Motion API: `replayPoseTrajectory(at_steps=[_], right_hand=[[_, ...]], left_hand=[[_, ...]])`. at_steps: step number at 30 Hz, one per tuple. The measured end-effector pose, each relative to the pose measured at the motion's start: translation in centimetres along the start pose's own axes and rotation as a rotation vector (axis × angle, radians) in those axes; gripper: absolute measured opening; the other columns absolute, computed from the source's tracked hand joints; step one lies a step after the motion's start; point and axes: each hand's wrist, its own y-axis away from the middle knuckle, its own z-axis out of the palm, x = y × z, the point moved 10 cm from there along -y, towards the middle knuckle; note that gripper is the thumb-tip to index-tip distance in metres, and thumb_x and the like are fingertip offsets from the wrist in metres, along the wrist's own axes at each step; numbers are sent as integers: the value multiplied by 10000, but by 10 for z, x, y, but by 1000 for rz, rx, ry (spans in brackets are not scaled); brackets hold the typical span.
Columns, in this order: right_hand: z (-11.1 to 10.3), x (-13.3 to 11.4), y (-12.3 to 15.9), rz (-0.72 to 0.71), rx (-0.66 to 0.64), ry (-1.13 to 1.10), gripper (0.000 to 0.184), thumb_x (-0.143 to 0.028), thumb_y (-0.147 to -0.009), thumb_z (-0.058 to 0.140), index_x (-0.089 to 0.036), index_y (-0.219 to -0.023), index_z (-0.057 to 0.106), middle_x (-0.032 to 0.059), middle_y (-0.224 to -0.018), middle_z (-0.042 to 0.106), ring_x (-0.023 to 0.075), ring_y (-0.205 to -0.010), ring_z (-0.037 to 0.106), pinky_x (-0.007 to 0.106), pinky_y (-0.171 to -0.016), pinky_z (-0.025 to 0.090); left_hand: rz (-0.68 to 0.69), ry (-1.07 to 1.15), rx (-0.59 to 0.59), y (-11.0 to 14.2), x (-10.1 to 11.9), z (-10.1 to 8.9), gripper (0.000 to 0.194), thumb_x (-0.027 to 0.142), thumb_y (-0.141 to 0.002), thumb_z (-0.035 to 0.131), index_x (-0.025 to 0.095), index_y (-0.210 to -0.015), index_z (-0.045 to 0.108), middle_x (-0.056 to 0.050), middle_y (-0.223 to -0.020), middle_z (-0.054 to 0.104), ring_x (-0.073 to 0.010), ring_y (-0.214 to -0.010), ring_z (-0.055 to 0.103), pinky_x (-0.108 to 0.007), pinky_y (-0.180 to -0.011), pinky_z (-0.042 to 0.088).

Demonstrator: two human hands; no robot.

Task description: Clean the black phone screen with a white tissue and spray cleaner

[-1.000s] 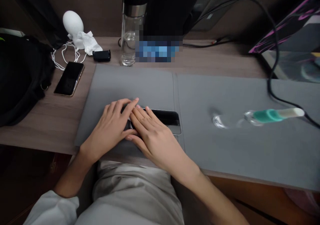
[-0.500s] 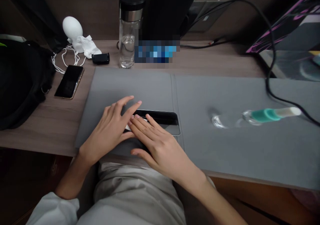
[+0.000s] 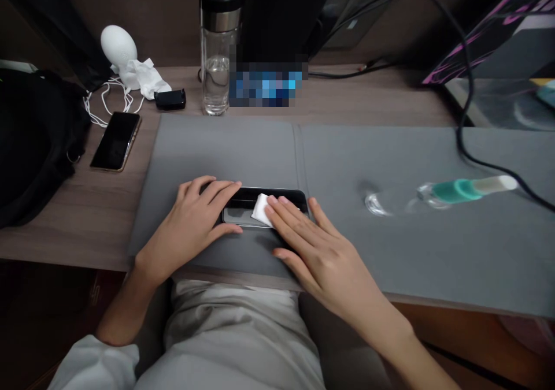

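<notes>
A smartphone [image 3: 239, 213] with a dark, glossy screen lies face up on the grey desk mat [image 3: 225, 147]. My left hand [image 3: 184, 225] grips its left end, thumb at the near edge and fingers at the far edge. Under the fingertips of my right hand [image 3: 318, 254] is a folded white tissue [image 3: 261, 210], pressed flat against the screen. The right fingers are stretched out and held together, with the thumb apart over the mat. They hide part of the tissue and the phone's right end.
A clear bottle with a green and white top [image 3: 455, 191] is on the mat's right half. Behind stands a water bottle [image 3: 215, 84]. Another phone [image 3: 116, 141], a black clip-like object [image 3: 170, 99] and a black bag [image 3: 39, 147] sit left. A black cable [image 3: 466, 89] crosses the right.
My right hand has slid the tissue rightward along the phone, uncovering the screen's left part. My left hand stays at the left end. The view has shifted slightly.
</notes>
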Motion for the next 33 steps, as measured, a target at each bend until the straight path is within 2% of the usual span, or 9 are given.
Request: replayPoseTrajectory(at_steps=[7,15,19,26,30,33], right_hand=[[-9,25,15,116,67,-8,627,-270,-1130,440,-258,-1721,229,108,-1673,482,291,-1562,441,638,-1313,329],[-6,28,-5,126,67,42,683,-402,-1114,498,-191,-1716,252,168,-1663,483,323,-1554,453,650,-1298,358],[1,17,-22,80,43,20,710,-473,-1105,492,-124,-1694,303,190,-1657,480,327,-1561,443,626,-1298,375],[19,-24,-52,-16,-24,-84,822,-580,-1068,516,-14,-1644,363,230,-1677,408,333,-1591,390,597,-1330,329],[23,-35,-55,-40,-62,-175,853,-640,-1048,513,-7,-1612,421,243,-1664,424,333,-1599,376,604,-1342,286],[23,-40,-52,-72,-73,-205,852,-647,-1044,513,-23,-1616,420,232,-1660,443,325,-1601,376,611,-1333,296]], left_hand=[[-12,4,15,1,0,-1,778,561,-998,643,177,-1633,412,-133,-1530,618,-324,-1439,494,-490,-1171,400],[-34,-2,34,0,-3,0,829,602,-978,635,161,-1629,373,-150,-1552,585,-330,-1432,498,-482,-1157,399],[-34,2,38,0,-3,0,841,610,-971,644,162,-1627,367,-165,-1542,581,-331,-1429,502,-482,-1154,405],[-52,63,40,1,-6,-1,817,565,-982,680,214,-1634,336,-154,-1584,531,-300,-1462,489,-460,-1181,394],[-38,38,35,1,-5,-2,813,459,-985,722,200,-1637,311,-158,-1598,511,-294,-1462,480,-457,-1189,383],[-29,35,29,2,-4,-3,788,405,-1006,716,220,-1644,293,-151,-1599,510,-292,-1459,482,-456,-1184,386]])
